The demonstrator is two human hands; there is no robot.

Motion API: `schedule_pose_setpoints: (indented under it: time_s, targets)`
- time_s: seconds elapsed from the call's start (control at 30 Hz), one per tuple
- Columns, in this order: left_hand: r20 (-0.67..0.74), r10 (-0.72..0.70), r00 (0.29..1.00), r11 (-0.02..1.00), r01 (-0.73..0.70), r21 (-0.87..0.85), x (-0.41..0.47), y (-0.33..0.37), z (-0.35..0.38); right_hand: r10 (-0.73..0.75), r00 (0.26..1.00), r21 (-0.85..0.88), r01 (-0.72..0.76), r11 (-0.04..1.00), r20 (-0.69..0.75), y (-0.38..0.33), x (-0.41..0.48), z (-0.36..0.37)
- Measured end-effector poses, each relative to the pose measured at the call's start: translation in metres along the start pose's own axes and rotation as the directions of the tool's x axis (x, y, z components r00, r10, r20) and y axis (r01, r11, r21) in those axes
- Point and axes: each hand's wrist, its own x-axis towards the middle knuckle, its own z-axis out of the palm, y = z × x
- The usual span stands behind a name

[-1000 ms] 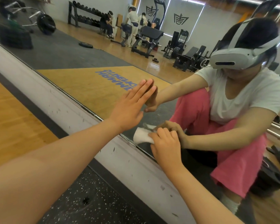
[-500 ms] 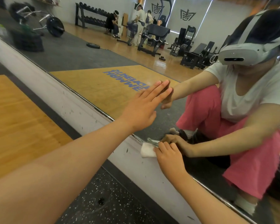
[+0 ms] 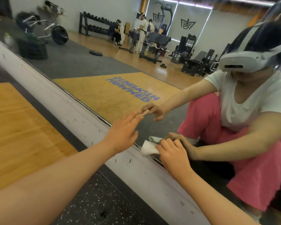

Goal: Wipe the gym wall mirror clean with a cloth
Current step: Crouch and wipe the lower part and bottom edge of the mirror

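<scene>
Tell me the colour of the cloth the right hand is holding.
White. The cloth shows best in the head view, the only one available.

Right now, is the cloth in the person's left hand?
No, the right hand holds the white cloth at the lower edge of the mirror.

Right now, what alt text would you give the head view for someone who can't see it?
A person's right hand holds a white cloth against the bottom edge of a gym wall mirror. The left hand reaches out, straight fingertips touching the glass.
</scene>
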Motion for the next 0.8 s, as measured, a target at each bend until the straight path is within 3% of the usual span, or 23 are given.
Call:
schedule_pose_setpoints:
  time_s: [0.2,0.5,0.57,0.67,0.8]
  targets:
    - [0.022,0.216,0.976,0.975,-0.214,-0.051,-0.009,0.005,-0.003,0.031,0.985,-0.035,-0.038,0.999,-0.171,0.006,0.05,-0.013]
    - [0.054,0.095,0.994,0.995,-0.093,-0.033,-0.003,0.027,0.02,0.063,0.99,0.01,-0.062,0.998,-0.124,-0.007,0.038,-0.015]
    - [0.035,0.03,0.999,0.999,-0.029,-0.042,-0.001,0.039,0.029,0.069,0.994,0.048,-0.065,0.997,-0.09,-0.008,0.033,-0.019]
    - [0.098,-0.184,0.978,0.976,0.194,-0.099,-0.003,0.052,0.04,0.065,0.996,0.099,-0.059,0.993,-0.061,-0.003,0.03,-0.028]
    - [0.084,-0.411,0.908,0.855,0.416,-0.31,-0.009,0.067,0.048,0.011,1.0,0.075,-0.009,0.997,-0.018,0.009,0.016,-0.044]
